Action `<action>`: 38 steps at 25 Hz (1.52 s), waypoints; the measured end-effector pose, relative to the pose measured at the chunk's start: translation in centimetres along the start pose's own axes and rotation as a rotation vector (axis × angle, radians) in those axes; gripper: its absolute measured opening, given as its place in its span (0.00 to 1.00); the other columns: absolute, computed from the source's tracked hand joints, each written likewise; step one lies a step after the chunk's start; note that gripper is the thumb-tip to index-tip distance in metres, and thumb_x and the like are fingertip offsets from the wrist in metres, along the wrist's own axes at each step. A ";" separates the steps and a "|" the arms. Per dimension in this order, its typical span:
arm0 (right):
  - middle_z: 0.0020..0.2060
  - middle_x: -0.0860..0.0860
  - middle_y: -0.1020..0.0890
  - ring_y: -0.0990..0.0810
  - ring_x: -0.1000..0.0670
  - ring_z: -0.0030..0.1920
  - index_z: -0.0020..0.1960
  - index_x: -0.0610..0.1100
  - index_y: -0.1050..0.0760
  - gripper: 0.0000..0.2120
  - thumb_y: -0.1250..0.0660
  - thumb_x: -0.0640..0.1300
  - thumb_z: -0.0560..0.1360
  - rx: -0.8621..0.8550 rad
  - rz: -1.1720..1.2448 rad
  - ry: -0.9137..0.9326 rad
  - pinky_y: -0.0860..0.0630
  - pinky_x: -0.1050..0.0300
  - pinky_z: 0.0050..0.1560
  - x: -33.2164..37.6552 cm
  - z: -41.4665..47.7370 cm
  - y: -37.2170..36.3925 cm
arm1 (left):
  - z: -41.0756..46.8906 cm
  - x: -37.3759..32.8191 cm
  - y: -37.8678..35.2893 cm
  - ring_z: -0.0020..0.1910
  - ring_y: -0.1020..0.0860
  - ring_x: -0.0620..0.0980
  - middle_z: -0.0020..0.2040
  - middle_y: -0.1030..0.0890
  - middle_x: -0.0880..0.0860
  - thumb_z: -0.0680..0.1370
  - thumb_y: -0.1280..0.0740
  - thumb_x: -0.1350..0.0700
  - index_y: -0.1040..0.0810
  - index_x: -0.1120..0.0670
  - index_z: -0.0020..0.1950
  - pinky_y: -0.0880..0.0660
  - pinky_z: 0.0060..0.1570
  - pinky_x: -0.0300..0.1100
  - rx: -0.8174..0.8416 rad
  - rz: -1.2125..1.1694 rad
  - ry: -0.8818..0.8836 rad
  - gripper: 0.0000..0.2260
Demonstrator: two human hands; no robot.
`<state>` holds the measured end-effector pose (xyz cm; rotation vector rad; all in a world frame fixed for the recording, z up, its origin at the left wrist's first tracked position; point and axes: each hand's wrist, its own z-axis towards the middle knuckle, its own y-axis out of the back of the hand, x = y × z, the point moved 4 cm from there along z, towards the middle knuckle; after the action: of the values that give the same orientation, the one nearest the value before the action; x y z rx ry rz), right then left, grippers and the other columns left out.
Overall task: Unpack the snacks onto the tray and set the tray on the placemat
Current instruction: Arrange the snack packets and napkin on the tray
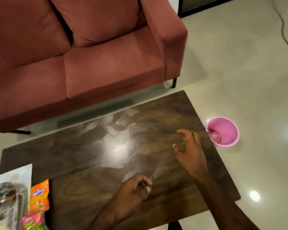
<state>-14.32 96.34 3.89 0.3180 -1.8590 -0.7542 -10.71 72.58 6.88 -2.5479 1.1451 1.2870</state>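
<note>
Apparently well along, the snack packets (39, 196) lie at the tabletop's (106, 146) left edge beside a grey-printed sheet, perhaps the placemat; right hand (189, 150) spread empty, left hand (135, 190) curled, contents unclear.

snack packets (37, 205) cut by bottom edge, tray (7, 201) blurred and cropped at left, sofa (73, 55) cropped top

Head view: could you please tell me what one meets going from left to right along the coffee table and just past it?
Placemat → orange snack packet → left hand → right hand → pink bowl on the floor.
</note>
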 end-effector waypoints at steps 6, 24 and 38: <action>0.70 0.53 0.29 0.20 0.49 0.64 0.71 0.55 0.27 0.26 0.25 0.44 0.75 0.069 -0.128 0.165 0.23 0.52 0.63 11.2 -4.0 -8.7 | -5.1 6.9 9.9 0.38 0.24 0.36 0.47 0.19 0.44 0.78 0.32 0.57 0.19 0.46 0.50 0.25 0.42 0.32 -0.184 -0.089 -0.054 0.06; 0.71 0.51 0.29 0.21 0.47 0.67 0.71 0.54 0.27 0.25 0.27 0.46 0.76 0.453 -0.385 0.396 0.22 0.50 0.65 32.4 -22.1 -40.8 | -21.8 32.7 35.3 0.37 0.24 0.41 0.51 0.21 0.52 0.78 0.35 0.66 0.21 0.57 0.54 0.28 0.35 0.32 -0.588 -0.349 0.021 0.07; 0.70 0.43 0.25 0.26 0.41 0.72 0.76 0.44 0.28 0.28 0.28 0.42 0.77 0.824 -0.670 0.532 0.28 0.47 0.71 31.0 -31.6 -52.4 | -27.6 53.2 35.0 0.56 0.22 0.59 0.55 0.20 0.59 0.76 0.34 0.65 0.25 0.60 0.59 0.26 0.53 0.44 -0.546 -0.173 0.418 0.12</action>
<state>-5.02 28.42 1.39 1.5591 -1.4467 -0.2261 5.06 5.93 -4.45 -3.3468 0.6443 1.1854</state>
